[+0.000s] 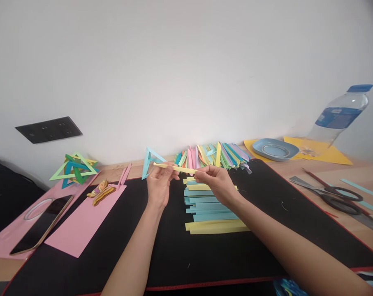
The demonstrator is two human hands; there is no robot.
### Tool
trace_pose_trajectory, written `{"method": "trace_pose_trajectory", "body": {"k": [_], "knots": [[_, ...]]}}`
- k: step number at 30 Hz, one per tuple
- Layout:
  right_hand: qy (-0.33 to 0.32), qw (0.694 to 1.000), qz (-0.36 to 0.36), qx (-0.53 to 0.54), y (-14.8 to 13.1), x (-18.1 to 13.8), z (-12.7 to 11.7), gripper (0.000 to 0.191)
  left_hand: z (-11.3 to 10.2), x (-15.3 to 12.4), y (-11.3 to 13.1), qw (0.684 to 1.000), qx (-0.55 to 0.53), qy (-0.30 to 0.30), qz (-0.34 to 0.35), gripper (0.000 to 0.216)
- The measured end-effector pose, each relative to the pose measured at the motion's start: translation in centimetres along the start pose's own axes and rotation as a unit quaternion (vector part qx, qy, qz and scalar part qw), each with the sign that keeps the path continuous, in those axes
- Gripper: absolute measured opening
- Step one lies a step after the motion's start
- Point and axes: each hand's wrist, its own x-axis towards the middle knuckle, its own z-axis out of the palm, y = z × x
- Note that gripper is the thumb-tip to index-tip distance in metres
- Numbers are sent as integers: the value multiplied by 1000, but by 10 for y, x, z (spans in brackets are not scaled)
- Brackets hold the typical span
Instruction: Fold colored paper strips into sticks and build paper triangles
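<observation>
A narrow yellow folded paper strip [184, 169] is stretched level between my two hands above the black mat. My left hand [159, 185] pinches it near its left end, and my right hand [216, 181] pinches its right end. Just behind my left hand is a light blue paper triangle [147, 162]; whether that hand touches it, I cannot tell. Beneath my right hand lie rows of flat light blue strips [209, 205] and yellow strips [217, 227], partly covered by the hand and forearm. A pile of many-coloured folded strips [229, 156] rests against the wall.
On the left are interlocked paper triangles [75, 169], a phone [42, 224], pink paper [84, 224] and a butterfly-shaped ornament [101, 192]. To the right stand a blue dish [275, 149] and a water bottle [339, 117], with scissors [328, 193] nearer. The wall rises behind the mat [174, 263].
</observation>
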Motion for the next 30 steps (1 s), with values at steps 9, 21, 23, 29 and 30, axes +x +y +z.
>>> {"method": "trace_pose_trajectory", "body": {"k": [9,21,23,29,30], "knots": [[-25,999,-33,-24,0,-1,2,33,-5,3,2,998,0,44,-35,25],[47,972,-147,-175,2,1,-2,29,-2,1,7,999,22,-30,17,23],[51,959,-180,-213,4,1,-2,29,-3,0,7,998,28,-44,26,22],[53,941,-213,-257,8,-2,0,31,-5,0,5,999,15,-30,23,23],[54,944,-205,-251,9,-2,1,31,-6,1,5,1000,8,-20,19,23]]}}
